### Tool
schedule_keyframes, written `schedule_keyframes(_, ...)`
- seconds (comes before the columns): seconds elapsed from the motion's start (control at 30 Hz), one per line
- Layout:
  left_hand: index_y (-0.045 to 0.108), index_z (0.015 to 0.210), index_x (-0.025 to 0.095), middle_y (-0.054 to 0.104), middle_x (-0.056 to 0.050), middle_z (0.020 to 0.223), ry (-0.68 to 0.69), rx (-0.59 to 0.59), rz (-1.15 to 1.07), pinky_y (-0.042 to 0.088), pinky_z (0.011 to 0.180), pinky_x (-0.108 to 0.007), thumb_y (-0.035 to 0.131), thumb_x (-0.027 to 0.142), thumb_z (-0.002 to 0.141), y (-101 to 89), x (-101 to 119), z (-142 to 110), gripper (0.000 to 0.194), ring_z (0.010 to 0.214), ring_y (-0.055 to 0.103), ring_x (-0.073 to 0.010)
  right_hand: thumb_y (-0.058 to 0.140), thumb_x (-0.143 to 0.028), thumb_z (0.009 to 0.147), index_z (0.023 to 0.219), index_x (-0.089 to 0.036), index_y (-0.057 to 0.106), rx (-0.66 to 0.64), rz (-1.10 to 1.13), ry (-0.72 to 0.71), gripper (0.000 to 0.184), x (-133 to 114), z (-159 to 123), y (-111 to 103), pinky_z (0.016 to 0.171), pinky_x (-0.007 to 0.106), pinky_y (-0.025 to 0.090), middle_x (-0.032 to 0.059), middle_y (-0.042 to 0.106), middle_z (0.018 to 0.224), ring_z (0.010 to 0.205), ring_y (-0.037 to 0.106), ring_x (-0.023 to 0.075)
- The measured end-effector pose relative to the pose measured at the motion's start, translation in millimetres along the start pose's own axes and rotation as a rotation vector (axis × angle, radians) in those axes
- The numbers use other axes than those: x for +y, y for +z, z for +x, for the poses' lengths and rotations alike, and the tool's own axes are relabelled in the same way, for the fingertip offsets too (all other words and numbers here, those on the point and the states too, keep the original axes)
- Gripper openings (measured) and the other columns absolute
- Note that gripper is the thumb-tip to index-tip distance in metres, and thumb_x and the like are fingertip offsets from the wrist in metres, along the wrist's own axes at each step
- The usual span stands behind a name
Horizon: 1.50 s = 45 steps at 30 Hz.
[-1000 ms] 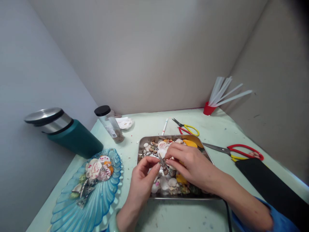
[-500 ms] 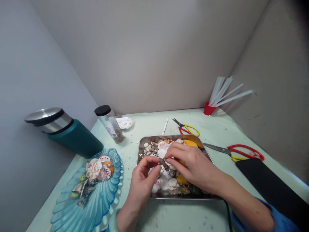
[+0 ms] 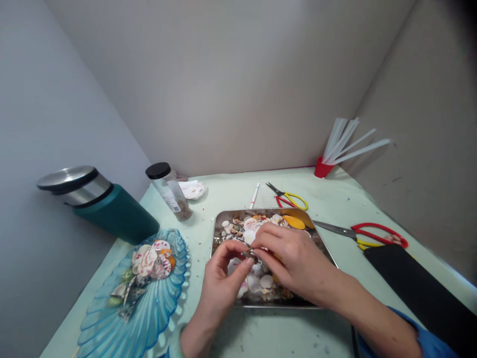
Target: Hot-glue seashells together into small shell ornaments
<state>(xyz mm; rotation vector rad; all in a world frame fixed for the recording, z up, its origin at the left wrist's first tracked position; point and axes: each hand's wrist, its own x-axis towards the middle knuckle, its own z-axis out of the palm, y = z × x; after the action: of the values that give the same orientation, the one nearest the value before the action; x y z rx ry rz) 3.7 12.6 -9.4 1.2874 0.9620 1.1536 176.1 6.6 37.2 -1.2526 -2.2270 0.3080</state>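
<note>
Over a metal tray (image 3: 218, 223) filled with several mixed seashells, my left hand (image 3: 219, 283) and my right hand (image 3: 288, 261) meet. Both pinch one small dark spiral shell (image 3: 250, 255) between fingertips, just above the shell pile. My left thumb and forefinger close on its left end, my right fingers on its right end. To the left stands a blue shell-shaped glass dish (image 3: 134, 298) carrying several larger shells (image 3: 151, 262).
A teal flask with steel lid (image 3: 100, 204) lies at the left. A black-capped clear jar (image 3: 169, 191), a white pen (image 3: 254, 195), small yellow-handled scissors (image 3: 292, 200), large red scissors (image 3: 367, 233), a red cup of white sticks (image 3: 322, 168) and a black flat object (image 3: 417, 288) surround the tray.
The spiral shell, upright between my fingers a second ago, now lies lower and more level. Both hands have closed in on it and dropped slightly toward the tray.
</note>
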Motion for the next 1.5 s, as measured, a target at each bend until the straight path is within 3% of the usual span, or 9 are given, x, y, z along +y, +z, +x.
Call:
schedule_keyframes(0.6,0.061,0.082,0.018,0.060,-0.003,0.086,0.050,-0.047,0.036,0.044,0.083,-0.030,0.067,0.023,0.080,-1.1,-1.3,-0.8,0.007,0.087,0.056,-0.0184,0.048,-0.016,0.091,0.082,-0.016,0.062,-0.035,-0.040,-0.010,0.017,0.8,0.3,-1.3,0.064,0.027,0.037,0.0038,0.058,0.081,0.072,0.053,0.0156)
schedule_keyframes(0.8,0.061,0.090,0.018,0.062,-0.003,0.085,-0.044,-0.007,0.013,0.046,0.074,-0.027,0.074,0.026,0.074,-1.6,0.1,-2.4,0.022,0.082,0.057,-0.0180,0.050,-0.015,0.090,0.079,-0.017,0.061,-0.014,0.034,0.042,0.016,1.3,1.6,-3.2,0.062,0.027,0.037,0.0023,0.058,0.078,0.069,0.053,0.0146)
schedule_keyframes(1.03,0.064,0.097,0.019,0.064,-0.003,0.086,-0.088,-0.008,-0.074,0.045,0.069,-0.023,0.066,0.031,0.082,-2.2,1.5,-3.7,0.019,0.079,0.058,-0.0155,0.051,-0.014,0.090,0.074,-0.019,0.057,-0.014,0.242,0.128,0.018,5.8,3.0,-5.0,0.064,0.025,0.037,-0.0016,0.058,0.073,0.069,0.053,0.0126)
schedule_keyframes(1.23,0.065,0.084,0.017,0.064,-0.001,0.078,-0.102,0.034,-0.059,0.044,0.064,-0.021,0.070,0.032,0.078,-0.5,2.0,-1.3,0.017,0.072,0.056,-0.0134,0.053,-0.016,0.090,0.072,-0.018,0.057,-0.048,0.294,0.171,0.020,4.4,5.4,-7.3,0.061,0.024,0.035,-0.0034,0.057,0.070,0.066,0.051,0.0108)
schedule_keyframes(1.5,0.065,0.081,0.016,0.063,-0.001,0.073,-0.098,0.063,-0.034,0.044,0.063,-0.021,0.071,0.032,0.077,-0.6,0.7,-0.2,0.018,0.069,0.055,-0.0129,0.053,-0.017,0.091,0.072,-0.018,0.057,-0.061,0.252,0.201,0.020,3.9,4.8,-4.4,0.061,0.024,0.034,-0.0039,0.055,0.070,0.066,0.049,0.0108)
